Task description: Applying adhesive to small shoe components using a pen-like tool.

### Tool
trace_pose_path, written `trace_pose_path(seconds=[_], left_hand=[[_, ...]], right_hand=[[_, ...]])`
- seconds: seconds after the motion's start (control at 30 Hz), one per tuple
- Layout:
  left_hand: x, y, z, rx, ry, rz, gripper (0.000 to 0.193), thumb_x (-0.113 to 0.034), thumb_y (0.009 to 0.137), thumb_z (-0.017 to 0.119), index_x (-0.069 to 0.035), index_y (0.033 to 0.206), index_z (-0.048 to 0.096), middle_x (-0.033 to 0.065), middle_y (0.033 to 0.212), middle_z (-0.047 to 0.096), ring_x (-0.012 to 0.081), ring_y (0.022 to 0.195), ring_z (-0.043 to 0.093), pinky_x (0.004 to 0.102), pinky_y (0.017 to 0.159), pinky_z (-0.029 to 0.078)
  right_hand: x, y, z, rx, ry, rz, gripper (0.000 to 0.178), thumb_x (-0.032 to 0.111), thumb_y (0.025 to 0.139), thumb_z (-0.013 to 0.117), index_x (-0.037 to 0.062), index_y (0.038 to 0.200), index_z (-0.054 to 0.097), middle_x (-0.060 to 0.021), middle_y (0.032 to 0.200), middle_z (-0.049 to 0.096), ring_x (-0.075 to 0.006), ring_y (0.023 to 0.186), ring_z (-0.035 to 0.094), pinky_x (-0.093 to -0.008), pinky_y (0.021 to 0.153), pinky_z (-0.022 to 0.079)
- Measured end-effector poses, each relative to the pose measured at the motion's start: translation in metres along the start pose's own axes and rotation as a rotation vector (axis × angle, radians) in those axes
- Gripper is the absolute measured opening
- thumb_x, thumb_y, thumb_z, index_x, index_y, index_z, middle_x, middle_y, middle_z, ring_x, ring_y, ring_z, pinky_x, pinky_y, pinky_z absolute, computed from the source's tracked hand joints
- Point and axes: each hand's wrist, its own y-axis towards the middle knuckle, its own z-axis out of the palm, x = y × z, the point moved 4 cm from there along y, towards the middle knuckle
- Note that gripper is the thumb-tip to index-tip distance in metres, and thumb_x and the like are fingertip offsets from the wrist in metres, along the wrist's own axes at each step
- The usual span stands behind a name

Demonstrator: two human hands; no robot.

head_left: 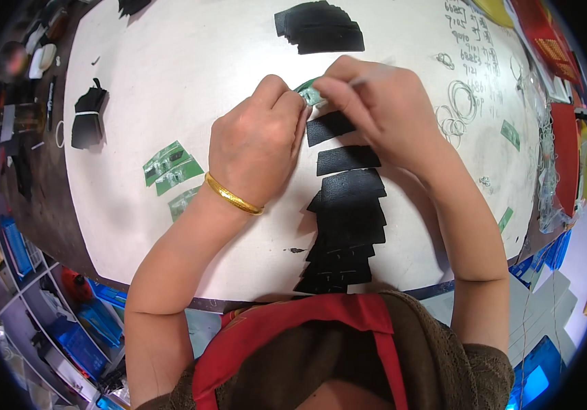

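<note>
My left hand (pixel 256 133), a gold bangle on its wrist, is closed in a pinch at the edge of a small shiny green strip (pixel 312 94). My right hand (pixel 392 109) meets it from the other side, thumb and fingers closed on the strip's right end. A pale blurred streak crosses the right fingers; its kind is unclear. Just below the hands lie separate black leather-like pieces (pixel 348 158). Closer to my body, several more overlap in a fanned column (pixel 351 222). Left of my left wrist rest several green strips (pixel 172 167).
A stack of black pieces (pixel 321 29) lies beyond my hands. At the left sits a banded black bundle (pixel 88 123). Loose pale rubber bands (pixel 461 102) and another green strip (pixel 510 134) are on the right of the white board (pixel 238 256). Shelves (pixel 33 294) stand lower left.
</note>
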Motion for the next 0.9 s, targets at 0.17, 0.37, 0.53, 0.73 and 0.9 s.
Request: trace_pose_path(seconds=[0.17, 0.37, 0.53, 0.73, 0.9], left_hand=[[0.000, 0.002, 0.000, 0.028, 0.014, -0.014, 0.014, -0.011, 0.092, 0.075, -0.003, 0.083, 0.067, 0.0087, 0.088, 0.061, 0.0274, 0.064, 0.067, 0.0383, 0.057, 0.055], [0.000, 0.002, -0.004, 0.038, 0.029, -0.018, 0.010, -0.007, 0.088, 0.081, -0.003, 0.089, 0.072, 0.0083, 0.089, 0.068, 0.0250, 0.064, 0.068, 0.0354, 0.059, 0.055], [-0.001, 0.000, -0.002, 0.056, -0.038, 0.051, 0.011, -0.006, 0.086, 0.082, -0.003, 0.089, 0.071, 0.0085, 0.088, 0.068, 0.0253, 0.065, 0.068, 0.0358, 0.059, 0.056], [-0.018, -0.019, -0.002, 0.174, -0.151, 0.119, 0.014, -0.004, 0.081, 0.084, -0.006, 0.088, 0.072, 0.0051, 0.091, 0.071, 0.0230, 0.071, 0.071, 0.0327, 0.060, 0.058], [-0.023, -0.024, -0.005, 0.207, -0.199, 0.140, 0.015, -0.005, 0.080, 0.085, -0.006, 0.088, 0.072, 0.0044, 0.091, 0.070, 0.0222, 0.070, 0.070, 0.0326, 0.060, 0.058]], right_hand=[[-0.015, -0.003, -0.003, -0.022, 0.121, 0.217, 0.018, 0.028, 0.103, 0.067, 0.0117, 0.095, 0.071, -0.0063, 0.067, 0.065, -0.0267, 0.062, 0.067, -0.0380, 0.055, 0.050], [-0.004, -0.008, -0.005, -0.024, 0.020, 0.140, 0.019, 0.029, 0.102, 0.069, 0.0113, 0.097, 0.073, -0.0078, 0.072, 0.070, -0.0270, 0.062, 0.068, -0.0366, 0.057, 0.052], [-0.026, 0.010, -0.026, -0.172, 0.067, 0.124, 0.011, 0.020, 0.090, 0.078, 0.0126, 0.097, 0.074, -0.0055, 0.082, 0.074, -0.0246, 0.074, 0.071, -0.0349, 0.065, 0.055], [-0.016, -0.004, -0.018, -0.082, -0.295, -0.222, 0.012, 0.010, 0.079, 0.080, 0.0119, 0.088, 0.072, -0.0028, 0.086, 0.074, -0.0219, 0.094, 0.072, -0.0368, 0.083, 0.055], [-0.005, -0.024, -0.027, -0.115, -0.250, -0.249, 0.015, 0.012, 0.075, 0.080, 0.0120, 0.089, 0.072, -0.0008, 0.086, 0.073, -0.0195, 0.093, 0.071, -0.0372, 0.087, 0.054]])
